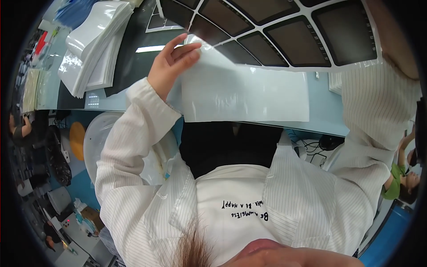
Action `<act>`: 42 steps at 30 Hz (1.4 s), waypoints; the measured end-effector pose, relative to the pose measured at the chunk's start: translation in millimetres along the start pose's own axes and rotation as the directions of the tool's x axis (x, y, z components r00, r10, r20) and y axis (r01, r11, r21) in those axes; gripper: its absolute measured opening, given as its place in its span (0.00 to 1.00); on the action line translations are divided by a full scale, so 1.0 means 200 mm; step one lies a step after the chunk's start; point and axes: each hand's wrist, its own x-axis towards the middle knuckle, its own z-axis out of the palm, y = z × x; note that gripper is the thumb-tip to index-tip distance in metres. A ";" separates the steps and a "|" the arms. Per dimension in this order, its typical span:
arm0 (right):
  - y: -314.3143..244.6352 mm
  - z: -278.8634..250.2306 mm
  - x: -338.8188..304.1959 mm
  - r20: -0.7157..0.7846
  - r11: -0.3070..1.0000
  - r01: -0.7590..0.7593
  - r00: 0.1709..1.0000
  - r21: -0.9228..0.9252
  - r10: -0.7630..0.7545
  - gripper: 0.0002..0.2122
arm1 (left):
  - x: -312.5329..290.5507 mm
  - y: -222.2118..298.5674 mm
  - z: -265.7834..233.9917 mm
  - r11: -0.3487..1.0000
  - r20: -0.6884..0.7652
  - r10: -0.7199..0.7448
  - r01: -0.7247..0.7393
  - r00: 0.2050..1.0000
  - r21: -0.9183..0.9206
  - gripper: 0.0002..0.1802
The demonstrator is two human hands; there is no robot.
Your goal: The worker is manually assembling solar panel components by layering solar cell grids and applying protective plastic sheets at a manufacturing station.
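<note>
Before you, a pale-bordered sheet of dark rectangular panels (284, 38) is raised at a tilt above the counter (327, 115); its brownish-black panels sit in rows split by white strips, with small pale marks down some sides, and its top runs out of view; beneath it, your glossy whitish sheet (249, 95) lies flat, its near edge at the counter's front edge, its far part hidden from you.
</note>
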 end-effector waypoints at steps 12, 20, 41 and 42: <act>0.04 -0.07 -0.04 0.174 0.991 0.131 0.976 0.008 -0.131 0.15 | 0.11 0.10 0.05 0.992 0.231 -0.041 0.067 0.972 -0.106 0.48; -0.09 -0.02 -0.13 -0.076 0.997 0.050 0.996 0.055 -0.046 0.14 | 0.19 0.15 0.13 0.970 0.137 -0.231 0.239 0.963 -0.044 0.35; 0.83 -0.60 -0.62 -0.098 0.775 -0.545 0.794 0.319 0.599 0.15 | 0.07 0.10 0.36 0.882 0.301 -0.451 0.367 0.840 0.297 0.27; 0.84 -0.58 -0.62 -0.076 0.756 -0.560 0.784 0.340 0.615 0.15 | 0.08 0.10 0.33 0.882 0.302 -0.452 0.369 0.840 0.294 0.27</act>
